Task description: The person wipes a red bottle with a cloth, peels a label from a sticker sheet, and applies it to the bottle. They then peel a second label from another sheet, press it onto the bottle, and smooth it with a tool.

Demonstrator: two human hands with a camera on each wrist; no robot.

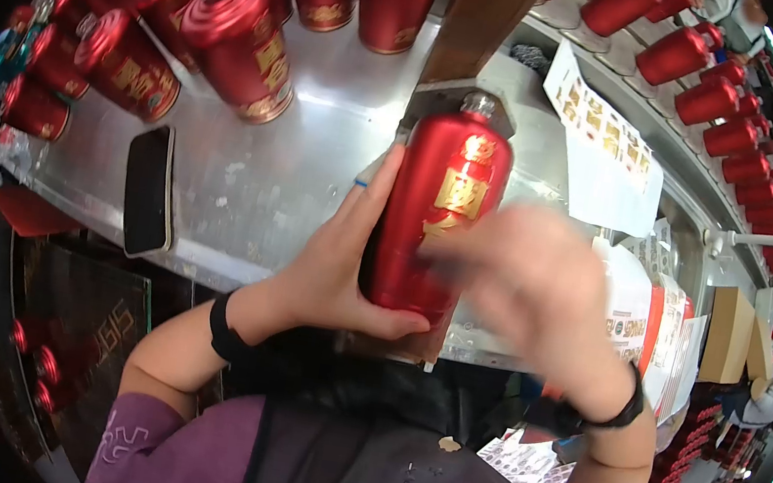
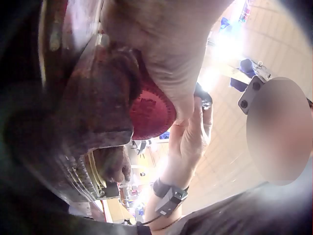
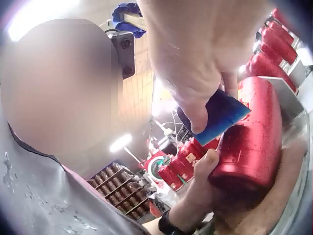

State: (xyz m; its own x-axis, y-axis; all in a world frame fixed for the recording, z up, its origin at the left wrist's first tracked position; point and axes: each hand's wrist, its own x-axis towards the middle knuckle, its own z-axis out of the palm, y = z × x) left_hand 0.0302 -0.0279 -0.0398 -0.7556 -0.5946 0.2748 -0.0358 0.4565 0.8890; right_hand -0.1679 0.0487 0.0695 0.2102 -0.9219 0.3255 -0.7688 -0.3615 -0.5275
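A red bottle point(image 1: 417, 201) with gold characters and a short glass neck lies tilted in front of the person, neck pointing away. The left hand point(image 1: 328, 268) grips its lower part, thumb across the base end and fingers along the left side. In the left wrist view the round red base point(image 2: 152, 115) shows under that hand. The right hand point(image 1: 540, 285), blurred in the head view, is over the bottle's right side. In the right wrist view it pinches a flat blue squeegee blade point(image 3: 222, 117), whose edge is close to the bottle's surface.
Several more red bottles point(image 1: 236, 44) stand on the metal table point(image 1: 244, 190) at the left and back. A phone point(image 1: 149, 191) lies near the left edge. Printed sticker sheets point(image 1: 603, 164) and a white tap point(image 1: 756, 242) are on the right. A wooden post point(image 1: 485, 16) rises behind the bottle.
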